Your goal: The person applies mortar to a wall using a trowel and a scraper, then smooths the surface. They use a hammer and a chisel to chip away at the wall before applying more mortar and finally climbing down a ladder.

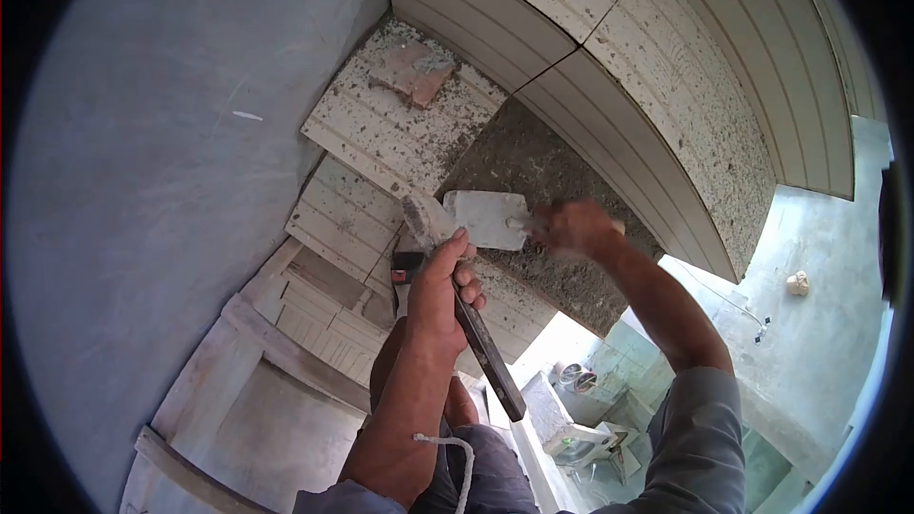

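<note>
My left hand is wrapped round the dark handle of a mallet; its pale, mortar-smeared head is just above my fingers. In my right hand, slightly blurred, is the handle of a trowel with a flat, roughly rectangular blade. The blade is over the near left part of a grey mortar bed on a stair step, close to the mallet head. Beside the mortar lies a ribbed tile spattered with crumbs, with a broken reddish slab on it.
Tiled steps with mortar crumbs rise at the upper right. A plain grey wall stands on the left. Lower steps descend below it. A drop opens at the lower right, with a white basin-like object far down.
</note>
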The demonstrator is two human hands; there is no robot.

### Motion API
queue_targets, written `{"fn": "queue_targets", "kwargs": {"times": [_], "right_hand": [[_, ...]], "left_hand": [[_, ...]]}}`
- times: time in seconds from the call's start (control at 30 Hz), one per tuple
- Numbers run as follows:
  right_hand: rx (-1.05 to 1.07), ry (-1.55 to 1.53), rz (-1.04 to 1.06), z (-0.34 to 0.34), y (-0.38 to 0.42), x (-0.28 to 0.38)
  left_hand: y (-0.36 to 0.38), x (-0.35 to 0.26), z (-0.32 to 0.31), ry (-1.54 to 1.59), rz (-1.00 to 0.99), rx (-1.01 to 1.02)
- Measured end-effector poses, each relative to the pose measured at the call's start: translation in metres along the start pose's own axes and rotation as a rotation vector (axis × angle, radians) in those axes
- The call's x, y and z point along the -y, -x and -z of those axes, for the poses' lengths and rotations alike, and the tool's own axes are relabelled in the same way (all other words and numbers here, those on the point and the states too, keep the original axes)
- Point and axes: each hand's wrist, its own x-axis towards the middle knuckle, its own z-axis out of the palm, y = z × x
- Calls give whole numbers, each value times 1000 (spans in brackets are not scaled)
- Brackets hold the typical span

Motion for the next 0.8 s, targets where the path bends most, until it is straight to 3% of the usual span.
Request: {"fn": "queue_targets", "kwargs": {"times": [0.13,0.2,0.43,0.5,0.63,0.7,0.73,0.8], "right_hand": [[100,62,-100,16,-26,-33],[-153,-248,-290,-28,-13,-11],[-121,-196,-224,-27,-1,1],[-212,-243,-326,-16,-5,-15],[-332,-428,-340,-37,11,2],[-211,-1171,-292,-25,31,18],[-206,-1179,-293,-32,35,25],[-214,-2056,-151,-49,44,35]], "left_hand": [[-5,-12,0,-34,-53,-28],[2,-9,8,-8,-60,-48],[4,-13,5,22,-61,-38],[3,-12,3,7,-64,-40],[3,-12,4,11,-42,-29],[0,-11,1,4,-67,-25],[1,-8,3,-5,-75,-35],[3,-7,8,-11,-64,-28]]}}
